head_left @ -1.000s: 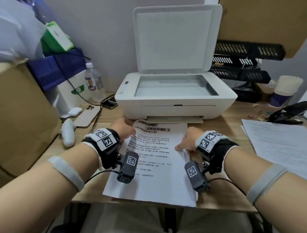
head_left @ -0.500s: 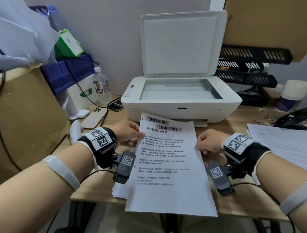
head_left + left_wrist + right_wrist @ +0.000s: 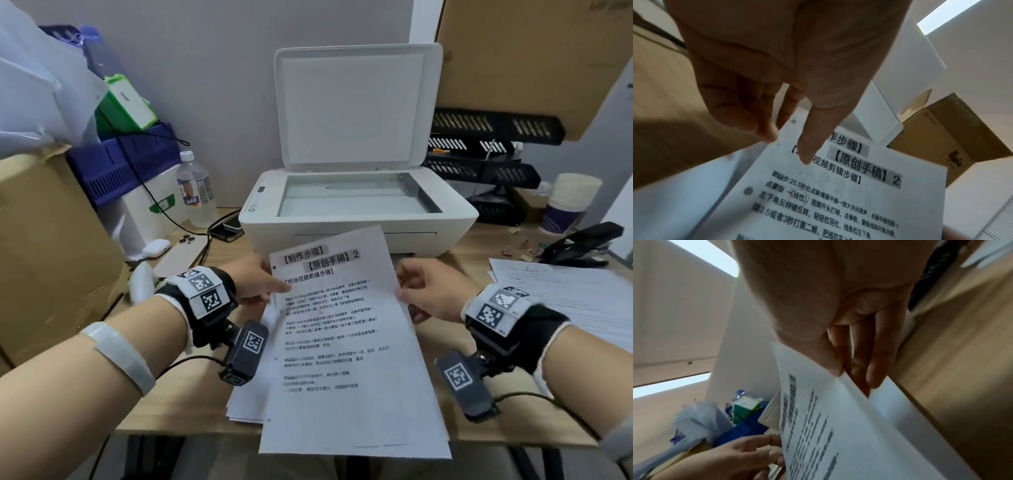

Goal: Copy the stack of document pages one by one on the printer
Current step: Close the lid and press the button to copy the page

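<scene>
the left hand (image 3: pixel 255 284) pinches the left edge of a printed page (image 3: pixel 342 342) near its top, thumb on the printed face and fingers behind, as the left wrist view shows. the right hand (image 3: pixel 426 291) pinches the right edge of the same page, thumb on top and fingers curled beneath. the page is lifted clear of the surface (image 3: pixel 455 404), tilted with its top edge raised toward the printer (image 3: pixel 356 219) and its bottom edge hanging past the front edge of the surface. below it, the stack of pages (image 3: pixel 246 401) lies on the surface, its left side showing beside the held sheet. the printer stands just behind, its lid (image 3: pixel 352 106) raised upright and the scanner glass (image 3: pixel 352 198) uncovered. to the right lie more sheets (image 3: pixel 561 294), and a black stapler (image 3: pixel 582 243) sits near them. a water bottle (image 3: pixel 196 192) stands left of the printer, with a phone (image 3: pixel 178 255) lying flat in front of it.
</scene>
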